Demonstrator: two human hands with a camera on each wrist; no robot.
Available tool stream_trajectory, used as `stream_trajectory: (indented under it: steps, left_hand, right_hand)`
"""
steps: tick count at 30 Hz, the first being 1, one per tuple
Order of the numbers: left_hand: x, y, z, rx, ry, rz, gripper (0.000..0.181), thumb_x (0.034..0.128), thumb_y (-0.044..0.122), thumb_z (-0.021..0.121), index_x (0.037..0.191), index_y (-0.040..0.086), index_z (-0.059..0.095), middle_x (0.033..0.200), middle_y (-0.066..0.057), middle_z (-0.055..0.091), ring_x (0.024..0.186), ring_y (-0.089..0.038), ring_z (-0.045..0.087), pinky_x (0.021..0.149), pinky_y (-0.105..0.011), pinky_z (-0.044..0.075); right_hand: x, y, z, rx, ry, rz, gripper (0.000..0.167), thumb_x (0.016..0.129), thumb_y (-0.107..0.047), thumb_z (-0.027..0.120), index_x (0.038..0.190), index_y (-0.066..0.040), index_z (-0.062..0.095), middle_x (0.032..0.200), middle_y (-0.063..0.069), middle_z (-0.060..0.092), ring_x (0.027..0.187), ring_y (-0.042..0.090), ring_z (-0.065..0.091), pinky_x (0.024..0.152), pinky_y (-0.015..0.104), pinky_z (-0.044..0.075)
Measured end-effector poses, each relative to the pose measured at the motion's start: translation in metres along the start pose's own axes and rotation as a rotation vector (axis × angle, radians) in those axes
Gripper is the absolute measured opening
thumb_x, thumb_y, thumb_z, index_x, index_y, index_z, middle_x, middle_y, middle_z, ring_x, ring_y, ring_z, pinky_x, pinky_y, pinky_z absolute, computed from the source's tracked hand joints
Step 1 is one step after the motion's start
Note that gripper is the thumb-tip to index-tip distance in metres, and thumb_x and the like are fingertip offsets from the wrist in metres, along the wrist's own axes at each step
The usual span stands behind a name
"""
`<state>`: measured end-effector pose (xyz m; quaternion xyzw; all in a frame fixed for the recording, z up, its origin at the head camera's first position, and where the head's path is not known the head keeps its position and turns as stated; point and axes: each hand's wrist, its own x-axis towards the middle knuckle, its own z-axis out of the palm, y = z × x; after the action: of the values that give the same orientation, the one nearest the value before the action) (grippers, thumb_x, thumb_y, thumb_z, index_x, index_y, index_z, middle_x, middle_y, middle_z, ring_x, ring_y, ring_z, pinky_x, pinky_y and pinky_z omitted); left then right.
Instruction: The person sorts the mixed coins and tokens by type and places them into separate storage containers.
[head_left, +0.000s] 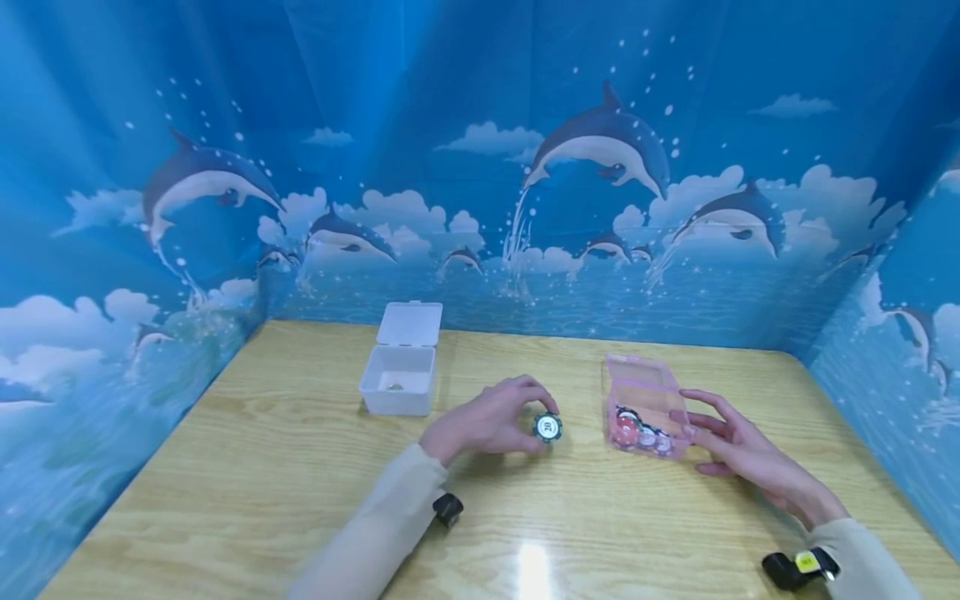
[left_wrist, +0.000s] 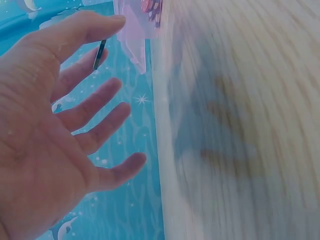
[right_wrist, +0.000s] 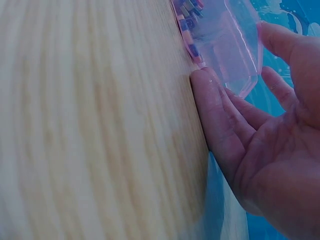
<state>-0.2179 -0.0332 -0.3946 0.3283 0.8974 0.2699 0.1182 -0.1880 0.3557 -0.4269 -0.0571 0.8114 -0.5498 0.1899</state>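
My left hand [head_left: 495, 417] pinches a dark green and white poker chip [head_left: 547, 427] between thumb and index finger, above the middle of the table. In the left wrist view the chip [left_wrist: 99, 55] shows edge-on, and the other fingers are spread apart. At the right stands a see-through pink box [head_left: 647, 404] with its lid raised at the back. Several red, white and dark chips [head_left: 637, 432] lie inside it. My right hand [head_left: 750, 450] touches the box's right side with fairly straight fingers; in the right wrist view its fingertips meet the pink wall.
A white box [head_left: 397, 400] with its lid up stands at the back left, a small item inside. Behind the wooden table [head_left: 300, 475] hangs a blue dolphin-print curtain [head_left: 465, 167], which also runs along both sides.
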Motion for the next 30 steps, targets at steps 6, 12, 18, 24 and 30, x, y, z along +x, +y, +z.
stream_trajectory:
  steps: [6, 12, 18, 24, 30]
  left_hand:
    - [0.010, 0.007, 0.004, -0.008, 0.016, 0.035, 0.045, 0.0854, 0.034, 0.081, 0.127, 0.032, 0.065, 0.141, 0.005, 0.056, 0.135, -0.020, 0.052, 0.117, -0.049, 0.041]
    - [0.020, 0.017, 0.009, -0.028, 0.021, 0.054, 0.048, 0.0845, 0.031, 0.082, 0.129, 0.030, 0.064, 0.142, 0.003, 0.056, 0.135, -0.021, 0.052, 0.115, -0.046, 0.044]
    - [0.031, 0.022, 0.014, -0.033, 0.040, 0.065, 0.050, 0.0858, 0.032, 0.080, 0.132, 0.030, 0.062, 0.143, 0.004, 0.056, 0.136, -0.020, 0.052, 0.116, -0.044, 0.044]
    - [0.041, 0.026, 0.016, -0.082, 0.075, 0.059, 0.050, 0.0878, 0.031, 0.078, 0.135, 0.027, 0.062, 0.143, 0.002, 0.056, 0.135, -0.022, 0.054, 0.113, -0.043, 0.046]
    - [0.053, 0.035, 0.020, -0.116, 0.103, 0.029, 0.048, 0.0872, 0.038, 0.079, 0.132, 0.029, 0.064, 0.144, 0.001, 0.055, 0.133, -0.023, 0.054, 0.110, -0.042, 0.048]
  right_hand:
    - [0.000, 0.000, 0.000, -0.001, -0.006, 0.001, 0.069, 0.108, -0.035, 0.052, 0.162, -0.022, 0.012, 0.166, 0.030, 0.022, 0.119, -0.003, 0.057, 0.092, 0.042, 0.060]
    - [0.000, 0.001, 0.000, 0.000, -0.002, -0.005, 0.069, 0.108, -0.034, 0.052, 0.162, -0.022, 0.012, 0.166, 0.030, 0.022, 0.118, -0.004, 0.057, 0.092, 0.042, 0.060]
    - [0.001, 0.000, 0.001, -0.021, 0.001, -0.013, 0.071, 0.108, -0.033, 0.053, 0.163, -0.021, 0.010, 0.165, 0.031, 0.022, 0.138, 0.038, 0.050, 0.094, 0.047, 0.060]
    - [0.001, -0.001, 0.000, -0.020, -0.006, -0.013, 0.071, 0.108, -0.033, 0.052, 0.163, -0.020, 0.010, 0.165, 0.031, 0.021, 0.140, 0.044, 0.047, 0.095, 0.049, 0.059]
    - [0.001, -0.001, -0.001, -0.018, -0.004, 0.001, 0.071, 0.108, -0.034, 0.052, 0.163, -0.020, 0.010, 0.165, 0.030, 0.022, 0.137, 0.033, 0.051, 0.094, 0.046, 0.060]
